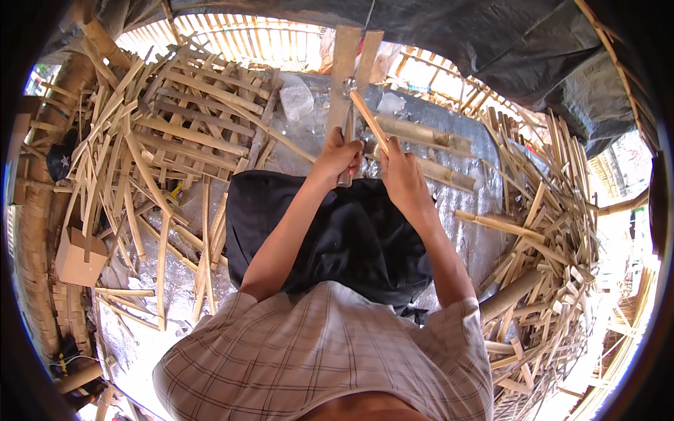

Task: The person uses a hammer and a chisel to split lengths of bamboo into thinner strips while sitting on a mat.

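Note:
My left hand (pixel 337 158) is closed around a narrow, shiny rod-like piece (pixel 345 179), whose lower end sticks out below the fist. Its exact kind is unclear. In my right hand (pixel 406 177) is a light wooden handle (pixel 369 118), slanting up and to the left. A small shiny metal part (pixel 349 85) shows at the handle's far end, where it meets the rod's line; it looks like a hammer head, but glare blurs it. Just beyond my hands, a flat bamboo slat (pixel 342 70) and a shorter one (pixel 369 55) stretch away from me.
Split bamboo pieces (pixel 421 133) lie right of my hands. Heaps of bamboo strips (pixel 200 116) crowd the left, with another pile (pixel 540 302) on the right. A whitish block (pixel 295 98) sits far left of the slats. A cardboard box (pixel 81 257) stands at left. Dark sheeting (pixel 484 35) hangs overhead.

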`<state>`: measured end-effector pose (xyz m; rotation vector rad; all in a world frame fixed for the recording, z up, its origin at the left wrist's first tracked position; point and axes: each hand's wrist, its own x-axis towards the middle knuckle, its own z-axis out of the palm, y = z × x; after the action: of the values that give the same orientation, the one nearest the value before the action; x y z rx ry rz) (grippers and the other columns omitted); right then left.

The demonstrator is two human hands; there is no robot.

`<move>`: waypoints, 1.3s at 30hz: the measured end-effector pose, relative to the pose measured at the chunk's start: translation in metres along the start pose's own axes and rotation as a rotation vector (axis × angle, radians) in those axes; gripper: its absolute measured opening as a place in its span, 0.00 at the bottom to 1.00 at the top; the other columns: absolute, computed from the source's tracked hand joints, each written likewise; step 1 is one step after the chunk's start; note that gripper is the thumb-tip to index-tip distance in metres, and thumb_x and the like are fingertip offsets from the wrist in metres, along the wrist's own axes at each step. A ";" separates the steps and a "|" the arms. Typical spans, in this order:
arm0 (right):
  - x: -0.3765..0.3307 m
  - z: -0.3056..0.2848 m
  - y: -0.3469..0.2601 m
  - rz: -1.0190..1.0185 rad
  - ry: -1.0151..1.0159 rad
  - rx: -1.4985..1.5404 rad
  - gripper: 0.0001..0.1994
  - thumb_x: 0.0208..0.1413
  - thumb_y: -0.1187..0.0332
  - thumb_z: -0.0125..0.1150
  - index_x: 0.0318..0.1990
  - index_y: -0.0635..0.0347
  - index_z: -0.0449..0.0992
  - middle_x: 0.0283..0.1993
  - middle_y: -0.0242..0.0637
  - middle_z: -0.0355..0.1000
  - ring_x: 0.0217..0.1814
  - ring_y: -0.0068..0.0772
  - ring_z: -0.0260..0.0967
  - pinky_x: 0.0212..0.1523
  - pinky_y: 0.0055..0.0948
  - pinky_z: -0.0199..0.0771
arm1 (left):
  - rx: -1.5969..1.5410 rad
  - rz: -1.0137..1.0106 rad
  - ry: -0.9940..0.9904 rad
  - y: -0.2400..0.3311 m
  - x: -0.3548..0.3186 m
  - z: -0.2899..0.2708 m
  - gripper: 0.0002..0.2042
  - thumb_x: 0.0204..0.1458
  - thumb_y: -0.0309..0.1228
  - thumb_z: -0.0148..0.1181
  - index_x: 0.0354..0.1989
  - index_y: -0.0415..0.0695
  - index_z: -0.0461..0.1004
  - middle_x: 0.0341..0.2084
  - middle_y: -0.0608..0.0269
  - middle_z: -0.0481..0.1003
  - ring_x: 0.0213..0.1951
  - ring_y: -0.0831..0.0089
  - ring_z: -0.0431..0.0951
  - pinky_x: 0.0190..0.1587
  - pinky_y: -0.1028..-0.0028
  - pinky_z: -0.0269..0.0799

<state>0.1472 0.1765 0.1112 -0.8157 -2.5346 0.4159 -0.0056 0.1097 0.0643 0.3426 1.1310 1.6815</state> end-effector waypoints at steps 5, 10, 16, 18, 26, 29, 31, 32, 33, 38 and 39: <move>0.011 -0.073 -0.055 0.062 -0.059 0.143 0.12 0.68 0.65 0.54 0.45 0.69 0.67 0.24 0.61 0.72 0.29 0.70 0.71 0.29 0.59 0.66 | 0.003 0.009 -0.001 -0.011 -0.004 -0.009 0.13 0.60 0.22 0.56 0.44 0.47 0.56 0.24 0.66 0.64 0.18 0.82 0.65 0.15 0.77 0.59; 0.034 -0.096 -0.077 0.107 0.322 0.218 0.12 0.69 0.65 0.54 0.47 0.68 0.66 0.20 0.59 0.69 0.26 0.68 0.71 0.22 0.54 0.64 | -0.063 0.013 0.010 -0.005 0.001 -0.016 0.14 0.59 0.21 0.57 0.44 0.48 0.58 0.25 0.66 0.65 0.18 0.82 0.65 0.15 0.78 0.58; -0.001 0.001 0.017 -0.011 0.047 0.003 0.13 0.68 0.66 0.54 0.51 0.67 0.68 0.22 0.63 0.70 0.29 0.69 0.72 0.25 0.55 0.68 | -0.045 -0.023 -0.003 -0.006 0.002 -0.014 0.12 0.59 0.21 0.59 0.40 0.47 0.60 0.25 0.67 0.64 0.18 0.82 0.65 0.15 0.78 0.57; 0.024 -0.042 0.002 -0.026 0.036 0.056 0.11 0.69 0.66 0.54 0.47 0.67 0.67 0.22 0.62 0.70 0.29 0.70 0.71 0.26 0.56 0.67 | -0.079 -0.019 -0.030 0.001 0.007 -0.019 0.12 0.59 0.21 0.59 0.40 0.48 0.59 0.25 0.68 0.64 0.18 0.82 0.65 0.15 0.78 0.58; 0.028 -0.044 -0.050 0.060 0.496 0.234 0.11 0.68 0.67 0.54 0.47 0.67 0.66 0.20 0.57 0.69 0.23 0.65 0.71 0.24 0.55 0.66 | -0.092 -0.011 0.019 -0.007 -0.001 -0.024 0.12 0.58 0.20 0.59 0.39 0.48 0.59 0.23 0.67 0.64 0.17 0.81 0.65 0.15 0.76 0.57; 0.012 -0.002 0.009 -0.047 0.108 0.028 0.11 0.67 0.69 0.54 0.50 0.68 0.68 0.21 0.57 0.70 0.22 0.65 0.70 0.23 0.54 0.67 | -0.064 -0.060 -0.002 -0.006 -0.001 -0.017 0.13 0.58 0.20 0.59 0.38 0.47 0.59 0.23 0.66 0.64 0.18 0.81 0.65 0.15 0.76 0.57; 0.001 0.000 0.018 -0.010 0.044 0.049 0.11 0.68 0.69 0.54 0.49 0.68 0.68 0.20 0.56 0.70 0.22 0.65 0.70 0.22 0.54 0.66 | 0.001 -0.093 -0.025 -0.012 -0.015 -0.023 0.13 0.57 0.21 0.60 0.38 0.47 0.59 0.23 0.66 0.64 0.18 0.81 0.65 0.14 0.76 0.56; 0.009 -0.022 0.017 -0.069 0.112 0.022 0.11 0.68 0.68 0.54 0.48 0.68 0.69 0.19 0.55 0.69 0.22 0.65 0.70 0.22 0.54 0.65 | 0.022 -0.068 -0.055 -0.005 -0.008 -0.014 0.13 0.57 0.21 0.60 0.38 0.46 0.60 0.23 0.66 0.64 0.18 0.81 0.65 0.14 0.76 0.56; 0.009 -0.036 0.009 -0.104 0.161 0.019 0.10 0.68 0.68 0.54 0.47 0.68 0.69 0.18 0.54 0.69 0.21 0.65 0.70 0.21 0.54 0.64 | -0.018 -0.065 0.000 -0.016 -0.002 -0.018 0.13 0.56 0.20 0.60 0.37 0.47 0.60 0.22 0.66 0.64 0.17 0.81 0.64 0.14 0.76 0.55; 0.029 -0.090 -0.057 0.025 0.407 0.209 0.13 0.69 0.67 0.55 0.48 0.69 0.64 0.23 0.55 0.70 0.23 0.65 0.69 0.24 0.54 0.62 | -0.081 -0.056 0.086 -0.004 0.000 -0.027 0.14 0.55 0.19 0.59 0.34 0.47 0.59 0.21 0.67 0.64 0.17 0.82 0.63 0.14 0.76 0.54; 0.026 -0.062 -0.040 0.011 0.507 0.168 0.13 0.68 0.67 0.56 0.48 0.70 0.64 0.24 0.55 0.70 0.23 0.65 0.70 0.24 0.53 0.63 | -0.077 -0.064 0.063 -0.003 0.002 -0.023 0.14 0.55 0.18 0.59 0.33 0.47 0.58 0.21 0.67 0.64 0.17 0.82 0.63 0.14 0.77 0.54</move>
<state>0.1405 0.1701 0.1888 -0.7582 -2.0001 0.3650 -0.0204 0.0996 0.0491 0.2045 1.1088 1.6843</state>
